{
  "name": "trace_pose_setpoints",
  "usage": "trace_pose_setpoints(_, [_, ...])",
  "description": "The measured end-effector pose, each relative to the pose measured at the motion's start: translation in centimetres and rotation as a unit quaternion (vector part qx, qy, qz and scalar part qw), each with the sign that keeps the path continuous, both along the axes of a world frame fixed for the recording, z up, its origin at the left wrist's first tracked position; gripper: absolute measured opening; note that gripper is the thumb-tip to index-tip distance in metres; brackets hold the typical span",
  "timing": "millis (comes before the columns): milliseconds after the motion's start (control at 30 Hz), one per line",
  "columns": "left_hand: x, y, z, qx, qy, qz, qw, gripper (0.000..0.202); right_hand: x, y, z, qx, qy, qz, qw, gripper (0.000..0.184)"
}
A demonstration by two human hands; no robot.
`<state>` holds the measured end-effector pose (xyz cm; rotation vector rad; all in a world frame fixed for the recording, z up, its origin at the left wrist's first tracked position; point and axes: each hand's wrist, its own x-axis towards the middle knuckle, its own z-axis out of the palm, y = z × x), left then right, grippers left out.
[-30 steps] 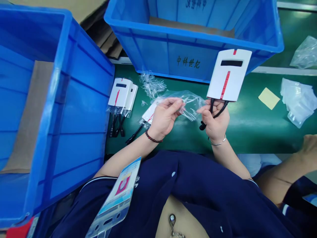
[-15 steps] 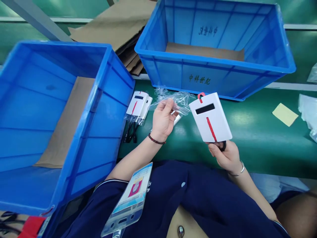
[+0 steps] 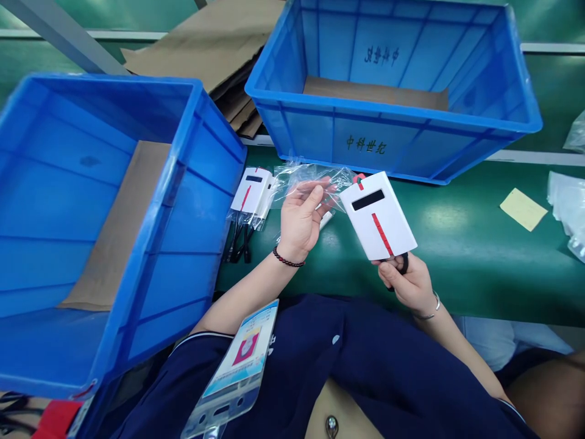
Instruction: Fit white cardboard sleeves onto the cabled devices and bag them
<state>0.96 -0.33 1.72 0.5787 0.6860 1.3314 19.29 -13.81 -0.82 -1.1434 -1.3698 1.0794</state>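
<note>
My left hand [image 3: 302, 219] grips a clear plastic bag [image 3: 286, 183], its fingers partly behind or inside the film. My right hand [image 3: 406, 277] is closed on the lower end of a flat white device [image 3: 378, 216] and its black cable. That device has a dark window, a red stripe and a small red loop at its top corner. The top corner meets the right end of the bag; whether it is inside, I cannot tell. Left of the bag lie similar bagged white devices [image 3: 249, 192] with black cables. Partly hidden behind my left hand is another white item [image 3: 326, 218].
One blue crate [image 3: 219, 134] stands at the left, another [image 3: 315, 131] at the back, each with cardboard inside. Cardboard sheets [image 3: 196, 46] lie behind them. On the green table are a yellow paper [image 3: 523, 209] and clear bags [image 3: 567, 204] at the right.
My right hand has brought the white device left, up to the bag. The fingers of my left hand have spread, and the bag is more stretched out.
</note>
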Motion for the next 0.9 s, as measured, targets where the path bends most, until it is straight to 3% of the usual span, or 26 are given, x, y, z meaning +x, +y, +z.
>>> trace_pose_setpoints(267, [0.5,0.2,0.2,-0.012,0.016,0.053,0.998,0.024,-0.4,0.1,0.0,-0.018,0.054,0.007,0.998,0.019])
trace_pose_setpoints(533, [0.2,-1.0,0.5,-0.070,0.004,-0.082,0.994,0.023,-0.8,0.9,-0.1,0.009,0.105,-0.031,0.994,0.015])
trace_pose_setpoints(900, [1.0,-0.3,1.8,-0.087,-0.032,-0.112,0.989,0.019,-0.9,0.4,-0.2,-0.040,0.100,0.016,0.994,0.026])
